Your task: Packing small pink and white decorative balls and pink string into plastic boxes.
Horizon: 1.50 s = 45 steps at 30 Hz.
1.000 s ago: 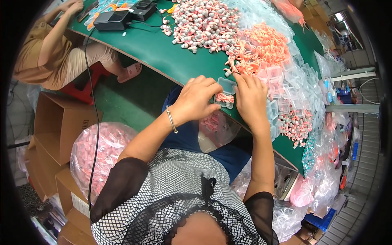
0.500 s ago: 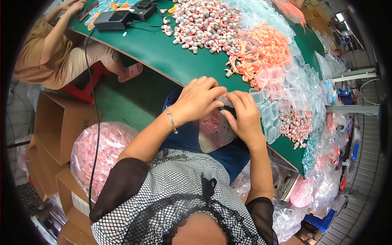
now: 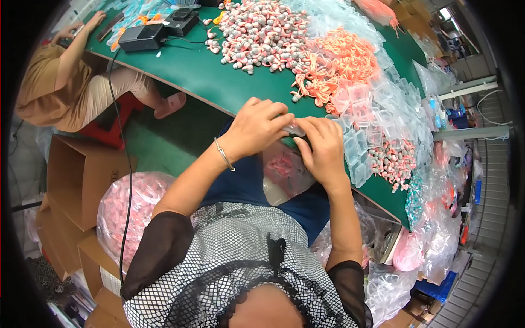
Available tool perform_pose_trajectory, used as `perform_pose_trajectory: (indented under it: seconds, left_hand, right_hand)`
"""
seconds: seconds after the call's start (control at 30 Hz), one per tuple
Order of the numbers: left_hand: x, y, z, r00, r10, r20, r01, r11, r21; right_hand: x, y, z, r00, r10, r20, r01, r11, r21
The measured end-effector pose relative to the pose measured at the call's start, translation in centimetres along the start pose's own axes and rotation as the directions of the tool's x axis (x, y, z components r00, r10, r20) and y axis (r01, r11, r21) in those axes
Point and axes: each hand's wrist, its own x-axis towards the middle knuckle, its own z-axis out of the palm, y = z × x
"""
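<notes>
Clock taken from the case in hand, 12 at top of view. Green worktop [image 3: 205,82] runs 10 to 4. Heap of clear lidded cases [image 3: 358,147], 1 to 4. Grey-and-pink earphone pile [image 3: 265,35], 11 to 12. Orange cord heap [image 3: 350,57], 1. Left hand [image 3: 256,128] at 9, right hand [image 3: 322,145] at 4; fingers of both pinching the small clear plastic case [image 3: 295,130], above the worktop's near edge; resting or raised, can't tell. Case likely light, stiff, slick, crackable if squeezed hard; best hold probably opposite side walls. Visible sliver lies about 10 to 4; true long axis and hinge end hidden by fingers.
</notes>
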Motion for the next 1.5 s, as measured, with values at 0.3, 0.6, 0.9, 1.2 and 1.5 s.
perform_pose_trajectory:
  seconds: [0.3, 0.6, 0.9, 1.2, 1.5]
  left_hand:
    - [1.4, -0.7, -0.4, 0.993, -0.118, 0.024, 0.12, 0.991, -0.066]
    - [5.6, -1.5, 2.5, 0.914, -0.393, 0.096, 0.393, 0.919, 0.019]
    - [3.7, -3.4, 1.5, 0.827, -0.561, -0.037, 0.495, 0.758, -0.425]
    - [0.7, -4.8, -2.2, 0.694, -0.714, 0.09, 0.405, 0.285, -0.869]
    - [1.0, -4.3, -1.9, 0.753, -0.656, 0.049, 0.546, 0.581, -0.604]
  right_hand:
    - [0.8, 5.4, -1.4, 0.953, 0.184, -0.241, -0.277, 0.853, -0.442]
    - [0.3, 4.2, -1.7, 0.963, 0.178, -0.201, -0.222, 0.949, -0.223]
    - [1.3, 2.4, -0.8, 0.987, 0.001, -0.16, -0.013, 0.997, -0.072]
    - [6.2, 2.2, 3.3, 0.97, -0.24, -0.029, 0.24, 0.971, 0.019]
    - [6.1, 2.8, 2.5, 0.989, -0.141, 0.049, 0.136, 0.986, 0.092]
